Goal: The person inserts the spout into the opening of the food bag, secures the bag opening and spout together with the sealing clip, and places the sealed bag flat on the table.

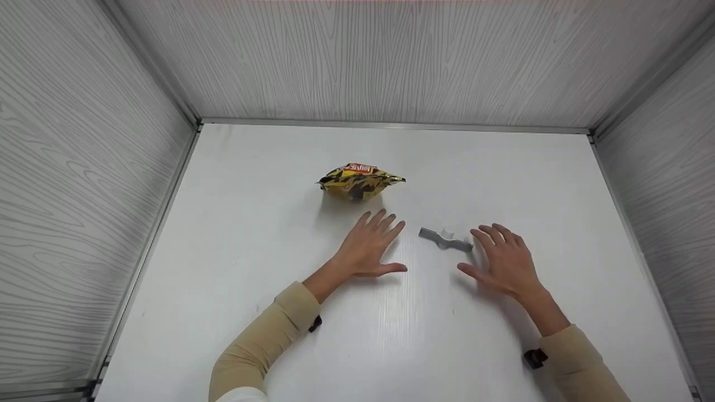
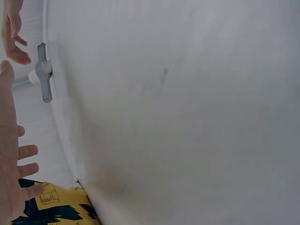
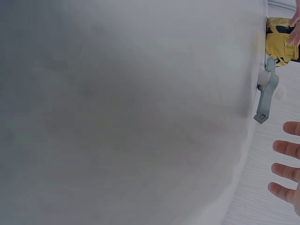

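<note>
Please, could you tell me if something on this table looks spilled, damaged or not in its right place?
Nothing stands out. The yellow-and-black bag shows no visible tear, and no spill shows around it. The grey bar lies slanted near the right hand, without visible breakage.

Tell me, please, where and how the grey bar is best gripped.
Perhaps pinch the grey bar by its right end, coming from the right with the right hand: that end is slim and faces the hand, while the middle bulges out.
</note>
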The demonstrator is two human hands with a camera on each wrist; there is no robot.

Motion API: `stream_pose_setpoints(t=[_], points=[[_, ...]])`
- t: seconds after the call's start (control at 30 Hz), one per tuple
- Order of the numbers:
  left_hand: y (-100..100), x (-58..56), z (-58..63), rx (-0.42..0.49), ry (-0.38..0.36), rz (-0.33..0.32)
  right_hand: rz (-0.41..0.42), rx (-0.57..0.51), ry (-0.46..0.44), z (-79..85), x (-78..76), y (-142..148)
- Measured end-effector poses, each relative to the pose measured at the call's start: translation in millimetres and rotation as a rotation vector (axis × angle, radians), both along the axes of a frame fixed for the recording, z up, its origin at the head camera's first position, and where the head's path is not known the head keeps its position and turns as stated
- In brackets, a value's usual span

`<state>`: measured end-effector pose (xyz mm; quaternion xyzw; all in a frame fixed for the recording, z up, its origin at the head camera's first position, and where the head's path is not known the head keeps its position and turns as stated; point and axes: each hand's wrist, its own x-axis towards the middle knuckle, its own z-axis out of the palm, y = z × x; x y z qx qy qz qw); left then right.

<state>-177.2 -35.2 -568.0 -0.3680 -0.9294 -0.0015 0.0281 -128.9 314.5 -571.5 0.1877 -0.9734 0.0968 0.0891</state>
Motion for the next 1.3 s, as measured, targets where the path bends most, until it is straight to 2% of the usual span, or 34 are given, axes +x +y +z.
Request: stream_pose_setpoints(t=[0.17,0.7,1.0,1.3], points=[[6.9,-6.6,-0.3,-0.011,-0.010,-0.004,-0.011,0.008,-0.034,0.6,-3.1,0.2],[31.6,-24.3,-0.7,-0.026,-0.029,0.048,-0.075,0.081,-0.120,-0.3,-12.2,1.3],[46.1,-29.1,-4.8,-0.042,-0.005,0.025,-0.075,0.159,-0.148,-2.9,-17.2,-1.0],[58.5,-30.4,-9.2,-0.028,0.000,0.017,-0.073,0.170,-0.158,-2.7,-20.4,-5.6]])
